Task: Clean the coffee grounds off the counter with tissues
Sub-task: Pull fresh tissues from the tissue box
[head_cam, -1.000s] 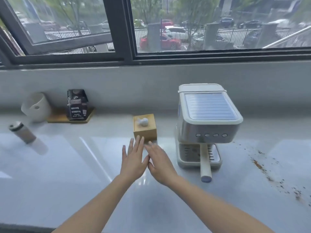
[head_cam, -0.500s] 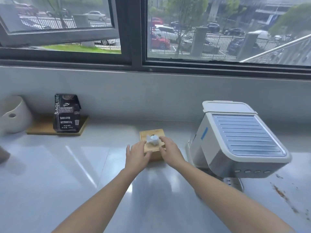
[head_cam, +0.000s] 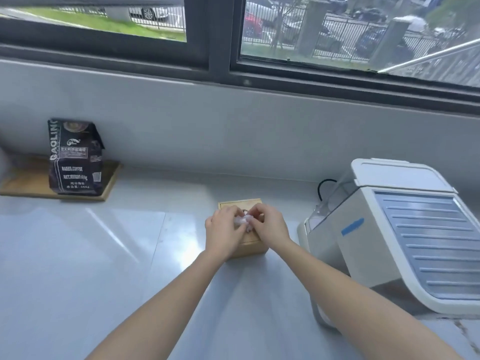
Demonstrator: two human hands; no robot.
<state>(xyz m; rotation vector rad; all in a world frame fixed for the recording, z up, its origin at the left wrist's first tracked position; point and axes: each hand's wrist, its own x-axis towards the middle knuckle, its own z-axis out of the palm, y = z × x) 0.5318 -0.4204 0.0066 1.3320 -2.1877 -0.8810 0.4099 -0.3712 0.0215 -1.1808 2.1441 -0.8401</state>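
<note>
Left hand (head_cam: 225,233) and right hand (head_cam: 270,226) both pinch the upward-poking tissue (head_cam: 242,220) atop its box (head_cam: 251,245).

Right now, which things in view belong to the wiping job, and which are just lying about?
In use: tissue, tissue box, left hand, right hand, both pinching the tissue; counter.

Lying about: coffee bag, wooden tray, coffee machine.

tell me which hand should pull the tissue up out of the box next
Probably the right hand: its fingers already pinch the tissue. The left hand lies over the near side of the box, so it can hold it down.
</note>
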